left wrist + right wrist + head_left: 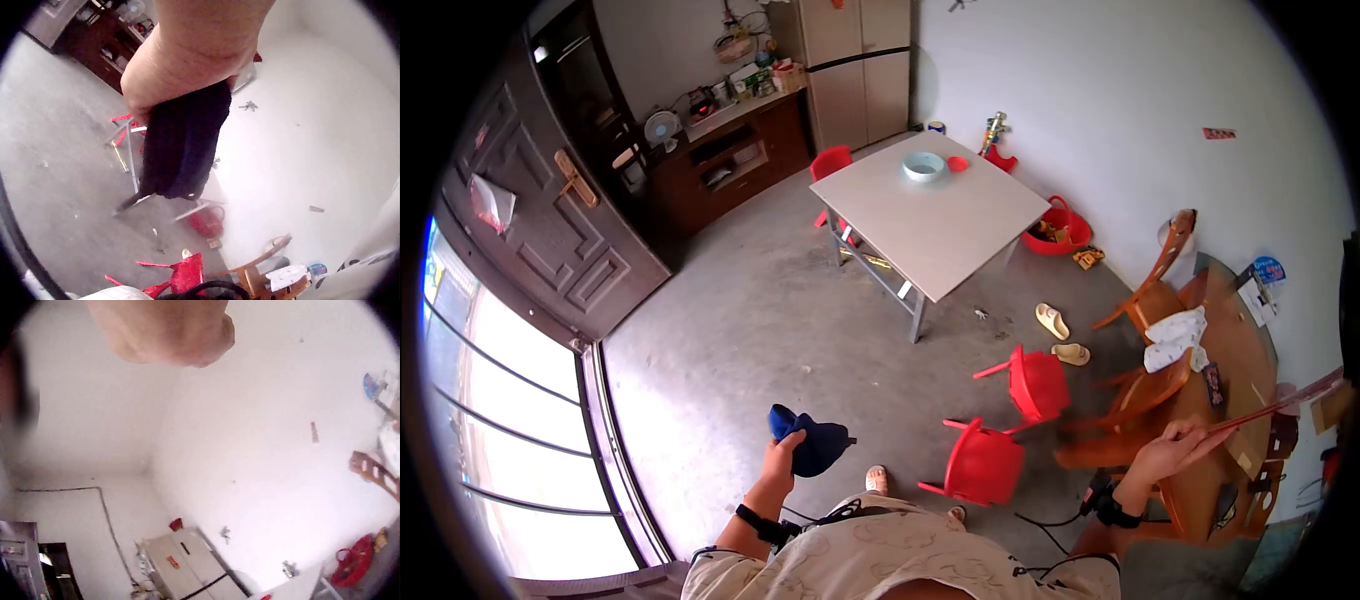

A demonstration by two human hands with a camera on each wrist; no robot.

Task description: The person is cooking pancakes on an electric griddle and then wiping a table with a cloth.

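Observation:
My left hand (783, 455) grips a soft, dark blue piece of cloth (820, 447), bunched, with a small dark tab at one end. Close up in the left wrist view, the cloth (184, 144) hangs below the hand (194, 56), nearly black, with a narrow strip sticking out at its lower corner. On the right side, my right hand (1170, 455) reaches out with its fingers at the near end of a thin reddish strip (1285, 398). Only a rounded part of that hand (169, 331) shows in the right wrist view, so I cannot tell whether it holds the strip.
Two red chairs (985, 462) stand just ahead of my feet. Wooden chairs (1160, 300) and a brown table (1240, 345) are on the right. Farther ahead is a square table (930, 220) with a bowl (923, 168). A door (550, 210) stands ajar at left; slippers (1052, 320) lie on the floor.

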